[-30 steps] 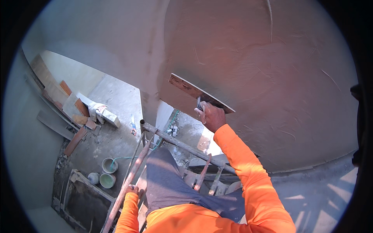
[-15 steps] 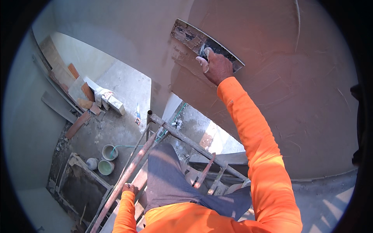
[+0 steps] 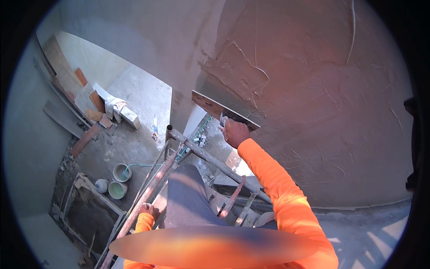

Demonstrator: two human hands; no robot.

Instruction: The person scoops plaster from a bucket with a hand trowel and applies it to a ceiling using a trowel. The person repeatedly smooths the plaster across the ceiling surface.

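My right hand (image 3: 236, 132) is closed round the handle of a plastering trowel (image 3: 208, 104), whose long flat blade lies at the lower edge of the fresh brown plaster (image 3: 309, 94). Brown mortar smears the back of the blade. The handle is mostly hidden by my fingers. Above the trowel, the plaster carries raised ridges and a curved lip. Low on the left, my left hand (image 3: 147, 209) sits closed beside a reddish scaffold pipe (image 3: 154, 186); what its fingers hold is hidden.
Scaffold bars (image 3: 210, 159) cross around my legs. Below left stand two buckets (image 3: 117, 190) with a green hose, beside a mortar trough (image 3: 96, 215). Planks and boards (image 3: 85, 96) lean on the left wall. A handsaw (image 3: 155, 127) lies on the floor.
My right hand has brought the trowel down and slightly left across the wall, uncovering ridged plaster above. My left hand stays near the pipe, shifted slightly in view.
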